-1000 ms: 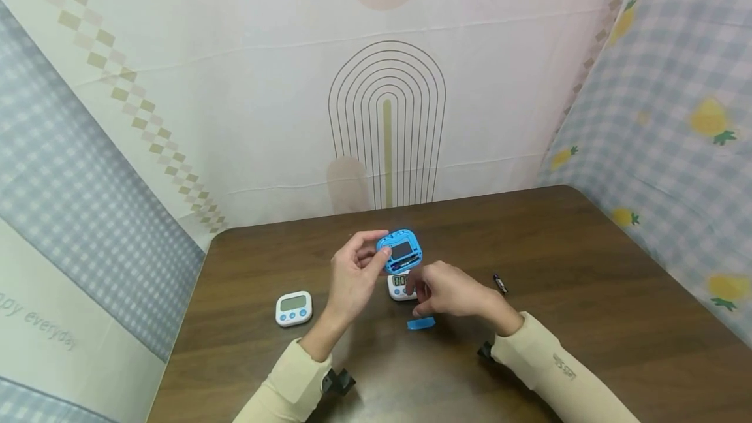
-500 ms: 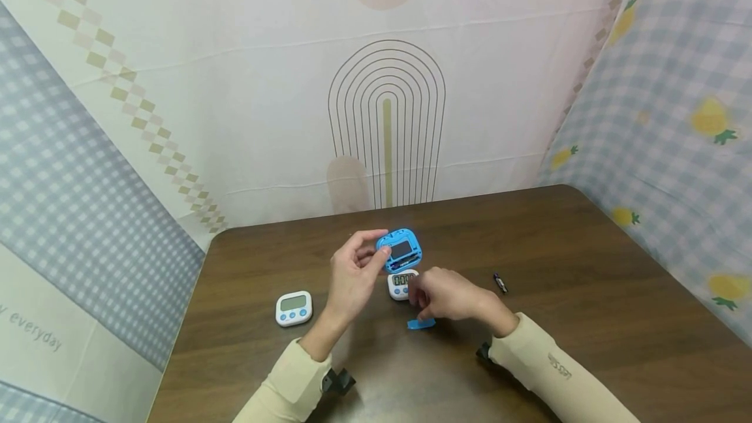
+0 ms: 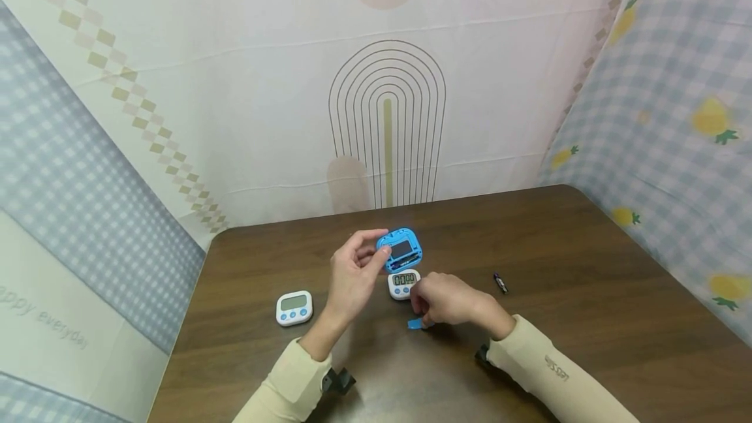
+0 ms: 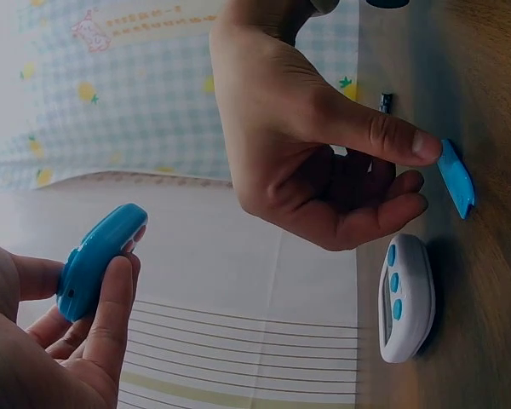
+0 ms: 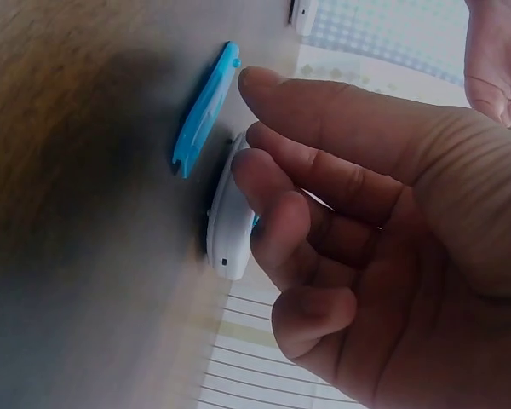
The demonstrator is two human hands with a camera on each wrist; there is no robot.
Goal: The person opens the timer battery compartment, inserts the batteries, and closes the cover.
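My left hand [image 3: 351, 273] holds up a blue digital timer [image 3: 407, 235] between thumb and fingers, its back facing me. The battery compartment is uncovered, with a dark battery [image 3: 407, 260] inside. My right hand [image 3: 449, 299] is low over the table, fingers loosely bent and nothing between them. Its thumb tip is right by a small blue battery cover [image 5: 206, 111] lying on the tabletop. Just beyond that cover, a white timer [image 3: 399, 284] with blue buttons lies face up, showing zeros, partly overlapped by my right fingers in the head view.
Another white timer [image 3: 294, 309] with a blank screen lies to the left on the brown wooden table [image 3: 247, 371]. A loose battery [image 3: 500, 283] is to the right of my right hand. A patterned cloth [image 3: 282, 116] hangs behind the table's far edge.
My right hand has lowered slightly toward me, bringing its thumb to the blue battery cover and showing more of the white timer's screen. The left hand keeps the blue timer in place.
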